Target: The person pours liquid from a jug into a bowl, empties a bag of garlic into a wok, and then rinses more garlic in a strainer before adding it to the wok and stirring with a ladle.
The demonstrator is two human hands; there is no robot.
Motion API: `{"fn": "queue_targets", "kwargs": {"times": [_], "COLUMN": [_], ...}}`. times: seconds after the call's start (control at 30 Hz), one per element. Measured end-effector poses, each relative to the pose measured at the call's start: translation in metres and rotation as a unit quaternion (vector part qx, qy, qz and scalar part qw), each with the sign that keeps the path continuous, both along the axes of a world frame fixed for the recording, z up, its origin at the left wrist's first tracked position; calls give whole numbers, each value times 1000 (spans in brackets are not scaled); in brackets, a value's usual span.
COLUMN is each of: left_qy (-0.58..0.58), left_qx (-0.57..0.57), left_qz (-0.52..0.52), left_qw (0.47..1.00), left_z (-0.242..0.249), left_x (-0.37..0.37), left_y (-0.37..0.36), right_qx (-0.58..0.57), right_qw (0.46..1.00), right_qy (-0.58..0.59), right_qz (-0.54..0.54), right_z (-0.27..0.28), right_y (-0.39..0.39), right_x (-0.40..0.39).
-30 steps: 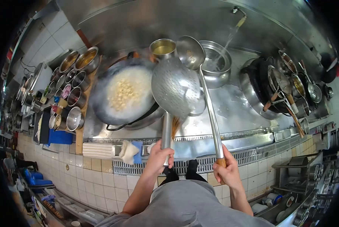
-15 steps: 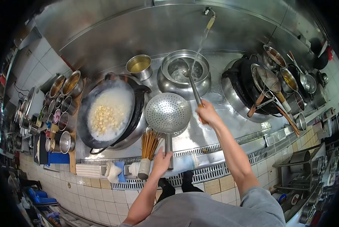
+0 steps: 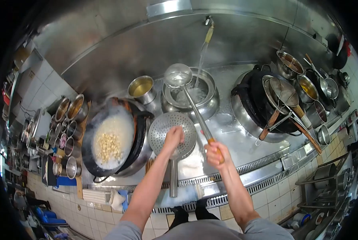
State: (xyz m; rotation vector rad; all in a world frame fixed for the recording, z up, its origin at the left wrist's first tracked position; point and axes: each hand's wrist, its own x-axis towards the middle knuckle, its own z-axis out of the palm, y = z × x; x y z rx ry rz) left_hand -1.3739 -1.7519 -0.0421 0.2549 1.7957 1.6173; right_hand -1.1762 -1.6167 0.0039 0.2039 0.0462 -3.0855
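Observation:
My right hand [image 3: 216, 153] grips the wooden end of a long-handled ladle [image 3: 192, 102]. The ladle's bowl, with water in it, is above the left rim of a round steel pot [image 3: 209, 102]. My left hand [image 3: 175, 137], fingers curled and nothing visible in them, is over a perforated strainer [image 3: 157, 134]. The strainer's handle points toward me. To the left, pale chunks [image 3: 108, 147] lie in cloudy, steaming liquid in a wok [image 3: 89, 162]. Water runs from a tap [image 3: 209, 34] into the steel pot.
A small pot of yellowish liquid [image 3: 142, 89] stands behind the strainer. Seasoning containers [image 3: 71, 146] line the left side. A second burner with stacked woks and wire strainers [image 3: 284, 91] is on the right. A bamboo brush [image 3: 149, 165] is partly hidden by my left forearm.
My left hand has let go of the strainer handle and moved up over its bowl. My right hand has lifted the ladle out of the steel pot, bringing its handle nearer me.

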Motion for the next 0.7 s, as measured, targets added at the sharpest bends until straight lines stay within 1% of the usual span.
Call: {"fn": "queue_targets", "kwargs": {"times": [0.03, 0.07, 0.1, 0.13, 0.17, 0.2, 0.23, 0.27, 0.3, 0.33, 0.37, 0.4, 0.43, 0.47, 0.5, 0.53, 0.6, 0.63, 0.67, 0.7], "left_qy": [2, 3, -8, -21, -36, -53, -69, -69, -30, 9, 23, 15, 47, 80, 96, 93, 205, 232, 259, 260], "left_qx": [49, 98, 140, 182, 191, 198, 172, 166, 159, 150, 164, 154, 170, 186, 212, 204, 126, 110, 95, 90], "left_qz": [11, 21, -13, -48, -25, -1, -31, -32, -14, 3, 4, 5, 23, 41, 37, 41, 112, 100, 86, 131], "left_qw": [999, 995, 990, 982, 981, 979, 982, 983, 987, 989, 986, 988, 984, 978, 972, 974, 964, 961, 957, 953], "left_z": [13, 25, 49, 80, 113, 134, 134, 132, 128, 122, 113, 106, 101, 96, 96, 103, 120, 124, 130, 141], "left_x": [-21, -41, -55, -61, -58, -55, -68, -70, -67, -67, -73, -75, -78, -81, -80, -77, -71, -78, -87, -89], "left_y": [29, 56, 77, 95, 111, 125, 130, 138, 145, 150, 155, 159, 162, 164, 164, 163, 163, 161, 158, 159], "right_qx": [1, 20, 38, 39, 86, 131, 282, 413, 534, 565, 594, 624, 620, 622, 625, 620, 683, 749, 748, 766], "right_qw": [1000, 998, 992, 992, 990, 986, 957, 909, 841, 821, 800, 771, 771, 764, 756, 761, 660, 577, 578, 542], "right_qy": [10, 64, 117, 124, 105, 83, 40, -16, -73, -77, -83, -119, -113, -126, -138, -139, -134, -179, -184, -223], "right_qz": [-6, 7, 19, 12, 34, 55, 58, 57, 58, 28, 0, -41, -93, -114, -135, -128, -281, -273, -268, -265], "right_z": [-6, -14, -21, -29, -42, -57, -71, -79, -84, -91, -92, -70, -67, -58, -50, -51, -55, -48, -64, -87], "right_y": [0, -1, 1, 6, 10, 15, 23, 32, 39, 47, 55, 60, 64, 68, 69, 65, 57, 50, 42, 34], "right_x": [6, 12, 15, 13, 9, 3, -14, -35, -58, -85, -111, -129, -154, -172, -184, -194, -202, -184, -165, -145]}}
